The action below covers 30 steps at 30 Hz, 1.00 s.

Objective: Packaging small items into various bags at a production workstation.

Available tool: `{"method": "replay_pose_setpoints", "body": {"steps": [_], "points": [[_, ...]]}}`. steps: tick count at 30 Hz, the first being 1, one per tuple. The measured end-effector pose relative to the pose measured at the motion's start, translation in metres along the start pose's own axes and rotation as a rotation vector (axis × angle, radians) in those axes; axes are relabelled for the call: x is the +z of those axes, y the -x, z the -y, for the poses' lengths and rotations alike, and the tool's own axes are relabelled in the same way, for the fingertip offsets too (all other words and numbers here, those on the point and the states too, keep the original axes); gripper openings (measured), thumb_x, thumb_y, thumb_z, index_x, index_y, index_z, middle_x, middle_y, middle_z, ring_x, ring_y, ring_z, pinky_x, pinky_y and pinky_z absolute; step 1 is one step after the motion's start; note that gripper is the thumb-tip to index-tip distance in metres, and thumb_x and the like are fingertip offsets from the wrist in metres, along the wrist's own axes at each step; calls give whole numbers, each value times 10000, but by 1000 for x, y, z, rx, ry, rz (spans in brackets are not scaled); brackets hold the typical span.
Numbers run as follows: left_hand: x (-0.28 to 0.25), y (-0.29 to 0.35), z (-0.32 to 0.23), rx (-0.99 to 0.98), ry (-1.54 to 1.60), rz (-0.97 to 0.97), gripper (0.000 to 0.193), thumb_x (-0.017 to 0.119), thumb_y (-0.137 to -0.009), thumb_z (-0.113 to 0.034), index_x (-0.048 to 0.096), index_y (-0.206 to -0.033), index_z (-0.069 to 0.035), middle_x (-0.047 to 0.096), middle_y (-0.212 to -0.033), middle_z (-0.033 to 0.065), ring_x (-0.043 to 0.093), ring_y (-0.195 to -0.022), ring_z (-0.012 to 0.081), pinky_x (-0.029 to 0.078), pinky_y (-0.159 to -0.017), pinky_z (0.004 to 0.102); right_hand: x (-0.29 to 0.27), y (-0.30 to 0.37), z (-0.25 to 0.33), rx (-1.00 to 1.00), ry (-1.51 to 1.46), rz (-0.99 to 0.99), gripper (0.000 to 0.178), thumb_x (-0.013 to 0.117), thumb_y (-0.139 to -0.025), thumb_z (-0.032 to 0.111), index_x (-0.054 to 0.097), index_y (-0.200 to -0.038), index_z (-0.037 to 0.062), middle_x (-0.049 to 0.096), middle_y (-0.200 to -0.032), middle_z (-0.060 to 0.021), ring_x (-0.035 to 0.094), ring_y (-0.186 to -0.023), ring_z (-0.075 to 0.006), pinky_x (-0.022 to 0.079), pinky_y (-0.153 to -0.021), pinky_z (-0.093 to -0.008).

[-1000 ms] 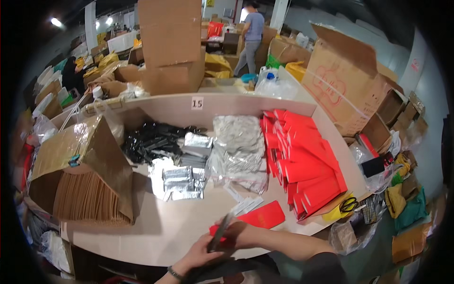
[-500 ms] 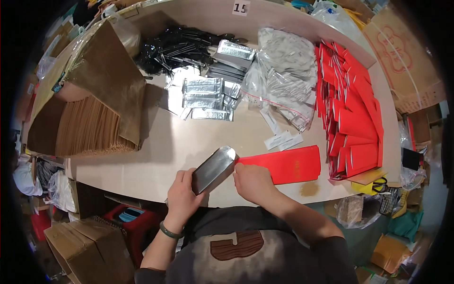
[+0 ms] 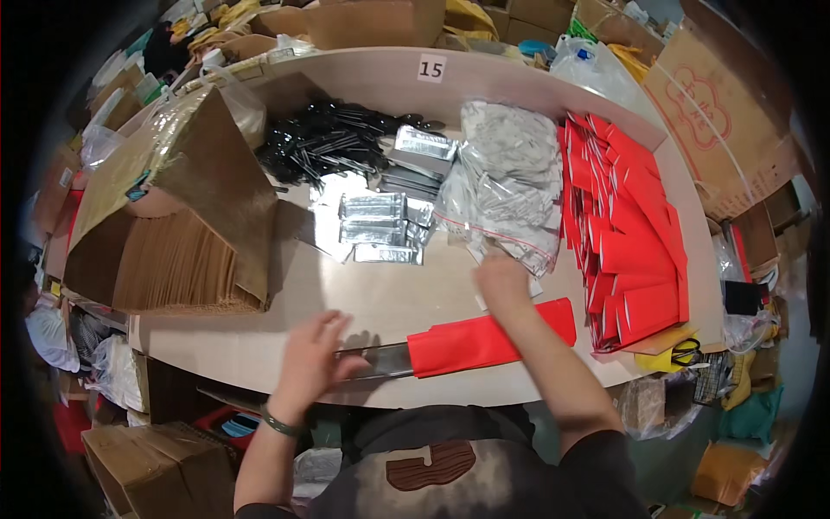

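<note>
On the near table edge lies a red paper sleeve (image 3: 471, 343), with a dark silvery packet (image 3: 380, 362) sticking out of its left end. My left hand (image 3: 309, 359) is beside the packet's outer end, fingers spread, holding nothing. Farther off, my right hand (image 3: 503, 284) is over the small white paper packets (image 3: 534, 288) in front of a clear plastic bag (image 3: 510, 186) full of similar ones. Its fingers are curled down, and what they pinch is hidden. My right forearm crosses above the red sleeve.
A carton (image 3: 220, 199) of upright brown cards stands at the left. Behind are black wrapped spoons (image 3: 333, 143) and silver sachets (image 3: 373, 221). Stacked red sleeves (image 3: 635, 251) fill the right side, with scissors (image 3: 685, 352) at the corner. A raised board (image 3: 363, 73) borders the far edge.
The silvery packet has gone partly into the red sleeve and now lies on the table. My left hand has let go and opened; my right hand has left the sleeve for the white packets.
</note>
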<state>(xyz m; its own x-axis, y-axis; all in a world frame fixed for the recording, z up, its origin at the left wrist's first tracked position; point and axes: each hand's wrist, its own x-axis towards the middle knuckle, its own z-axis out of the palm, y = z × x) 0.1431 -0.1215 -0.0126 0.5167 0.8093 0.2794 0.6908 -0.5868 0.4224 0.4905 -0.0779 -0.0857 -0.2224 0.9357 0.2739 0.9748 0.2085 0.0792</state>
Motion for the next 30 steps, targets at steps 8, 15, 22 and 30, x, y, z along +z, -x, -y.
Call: {"method": "replay_pose_setpoints", "body": {"steps": [8,15,22,30], "points": [[-108,-9,127,-575,-137,-471,306,717,-799,-115,644,-1078,-12,630,-1018,192,619,-902,375,506,-755,411,-7,-62,44,-131,-577,-204,121,582,-811,112,656,-882,47,663,-902,-151,627,-849,-377,506,-742,-475],[-70,-3,200,-506,-337,-184,166,619,-784,-51,709,-914,1,671,-879,243,648,-809,426,525,-688,478,73,-152,104,-171,-248,-211,132,568,-824,108,664,-796,22,595,-1050,-170,559,-1079,-331,470,-895,-437],[-84,-8,187,-545,-322,-126,181,610,-818,-58,661,-985,-9,670,-918,248,643,-870,441,523,-731,489,38,-128,95,-267,-467,-206,126,556,-835,86,616,-925,22,571,-958,-153,621,-941,-318,545,-750,-427],[-84,28,132,-747,239,-616,144,513,-985,-45,559,-1111,8,598,-901,111,596,-699,188,524,-634,318,57,-107,72,15,-626,-31,208,517,-932,135,591,-1106,49,623,-997,-205,643,-907,-386,534,-754,-472]]}}
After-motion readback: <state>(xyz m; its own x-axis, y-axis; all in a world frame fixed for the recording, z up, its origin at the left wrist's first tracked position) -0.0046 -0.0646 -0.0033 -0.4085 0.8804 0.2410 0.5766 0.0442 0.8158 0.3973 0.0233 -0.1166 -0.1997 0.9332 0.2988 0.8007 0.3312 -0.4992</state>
